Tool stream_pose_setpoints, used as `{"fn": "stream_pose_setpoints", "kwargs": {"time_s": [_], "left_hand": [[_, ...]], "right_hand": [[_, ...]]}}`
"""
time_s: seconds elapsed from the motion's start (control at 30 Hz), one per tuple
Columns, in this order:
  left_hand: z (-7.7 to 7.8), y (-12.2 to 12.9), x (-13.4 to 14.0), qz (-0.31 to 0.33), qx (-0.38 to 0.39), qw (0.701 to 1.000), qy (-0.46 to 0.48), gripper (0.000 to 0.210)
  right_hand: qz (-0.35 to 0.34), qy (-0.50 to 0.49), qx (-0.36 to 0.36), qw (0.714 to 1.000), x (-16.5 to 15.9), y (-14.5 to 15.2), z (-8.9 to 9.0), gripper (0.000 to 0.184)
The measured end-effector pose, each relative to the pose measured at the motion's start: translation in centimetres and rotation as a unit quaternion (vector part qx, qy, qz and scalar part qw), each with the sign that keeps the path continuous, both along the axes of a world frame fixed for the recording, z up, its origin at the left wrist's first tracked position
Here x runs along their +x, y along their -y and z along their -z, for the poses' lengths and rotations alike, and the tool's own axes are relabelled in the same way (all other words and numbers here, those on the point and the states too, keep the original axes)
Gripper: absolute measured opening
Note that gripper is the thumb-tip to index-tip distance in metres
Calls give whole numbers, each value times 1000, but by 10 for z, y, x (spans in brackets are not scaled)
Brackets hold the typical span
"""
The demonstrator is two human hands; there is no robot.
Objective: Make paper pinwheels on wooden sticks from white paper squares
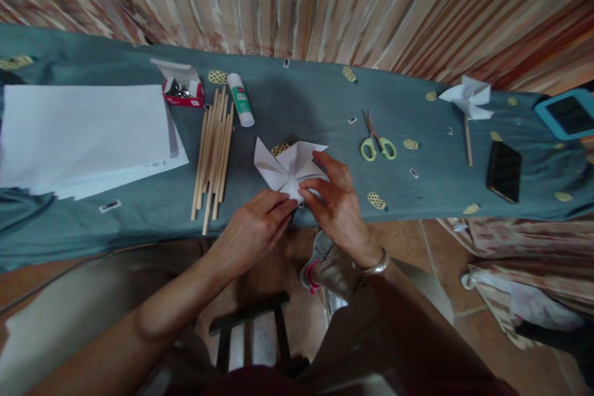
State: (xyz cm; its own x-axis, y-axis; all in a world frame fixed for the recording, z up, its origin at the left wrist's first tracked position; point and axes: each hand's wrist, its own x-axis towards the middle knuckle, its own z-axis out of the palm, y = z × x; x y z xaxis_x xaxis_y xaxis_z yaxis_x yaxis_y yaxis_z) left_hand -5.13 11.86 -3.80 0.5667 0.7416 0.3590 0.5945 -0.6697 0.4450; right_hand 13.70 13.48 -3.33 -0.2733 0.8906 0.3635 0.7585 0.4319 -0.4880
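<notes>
A white paper pinwheel (291, 168) with folded blades is between my two hands, at the near edge of the cloth-covered table. My left hand (260, 219) pinches its lower edge between thumb and fingers. With thumb and fingers, my right hand (335, 207) grips the paper at its right side, and the index finger lies along a blade. Parts of the lower and right blades are hidden behind my fingers. Left of the pinwheel lie several wooden sticks (214, 154) in a bundle. Green-handled scissors (377, 139) lie open to the right.
A glue stick (241, 100) and an open red box (184, 93) of small metal pieces lie behind the sticks. White paper sheets (83, 136) are stacked at left. On the right are another pinwheel on a stick (468, 102), a black phone (504, 171) and a blue-framed device (568, 114).
</notes>
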Motion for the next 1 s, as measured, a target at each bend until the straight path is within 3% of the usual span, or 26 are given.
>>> {"fn": "stream_pose_setpoints", "kwargs": {"time_s": [1.0], "left_hand": [[-3, 0, 0, 1, -13, 1000, -14, 21]], "right_hand": [[-5, 64, -2, 998, -2, 2, -1, 18]]}}
